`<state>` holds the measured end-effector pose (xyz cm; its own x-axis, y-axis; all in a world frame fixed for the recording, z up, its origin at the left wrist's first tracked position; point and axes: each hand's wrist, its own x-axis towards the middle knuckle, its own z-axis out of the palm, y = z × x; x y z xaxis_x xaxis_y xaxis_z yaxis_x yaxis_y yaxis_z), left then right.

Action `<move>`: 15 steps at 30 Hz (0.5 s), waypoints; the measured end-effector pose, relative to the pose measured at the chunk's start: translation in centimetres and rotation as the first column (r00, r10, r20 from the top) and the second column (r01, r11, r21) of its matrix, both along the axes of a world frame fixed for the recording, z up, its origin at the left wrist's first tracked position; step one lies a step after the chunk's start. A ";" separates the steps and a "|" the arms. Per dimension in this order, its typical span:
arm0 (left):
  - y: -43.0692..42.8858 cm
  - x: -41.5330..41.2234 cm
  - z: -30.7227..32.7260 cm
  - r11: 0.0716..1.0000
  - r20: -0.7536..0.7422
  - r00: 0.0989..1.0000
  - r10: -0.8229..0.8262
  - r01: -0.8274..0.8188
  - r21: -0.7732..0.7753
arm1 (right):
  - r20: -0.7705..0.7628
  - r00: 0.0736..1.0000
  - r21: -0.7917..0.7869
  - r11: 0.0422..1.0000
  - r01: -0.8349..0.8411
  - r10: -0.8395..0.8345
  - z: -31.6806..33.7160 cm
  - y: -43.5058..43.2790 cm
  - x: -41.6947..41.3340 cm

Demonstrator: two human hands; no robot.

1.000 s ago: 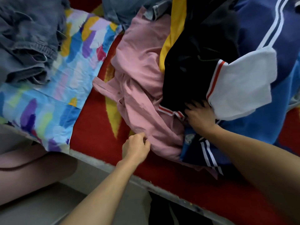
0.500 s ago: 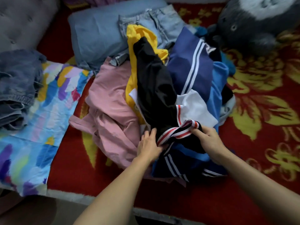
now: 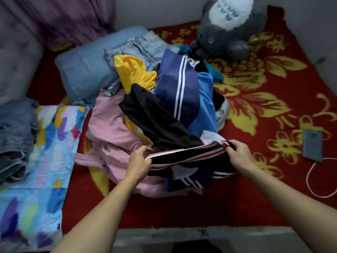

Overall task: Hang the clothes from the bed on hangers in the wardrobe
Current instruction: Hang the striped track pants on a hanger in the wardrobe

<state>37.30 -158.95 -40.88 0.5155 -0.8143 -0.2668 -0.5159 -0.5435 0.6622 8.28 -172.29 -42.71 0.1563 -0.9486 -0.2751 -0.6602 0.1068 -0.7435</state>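
both hands (image 3: 186, 157) grip the black garment (image 3: 156, 121) by its red-and-white striped hem, stretched taut between them.

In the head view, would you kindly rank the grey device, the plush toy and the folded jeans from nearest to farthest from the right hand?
1. grey device, on the bed right of the right hand.
2. plush toy, at the far end.
3. folded jeans, far left.
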 end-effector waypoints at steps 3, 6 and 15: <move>1.2 1.4 5.5 0.996 -0.019 0.997 -0.082 0.081 -0.037 | -0.017 1.000 -0.114 0.994 -0.005 0.003 4.9 0.9 0.6; 3.3 2.0 12.1 0.980 -0.086 0.977 -0.195 0.191 -0.054 | 0.036 0.999 -0.207 0.978 0.002 0.006 11.0 2.2 1.4; 9.9 5.6 30.5 0.931 0.360 0.861 -0.360 0.309 0.191 | 0.173 0.969 -0.394 0.914 -0.094 0.175 29.1 6.3 3.6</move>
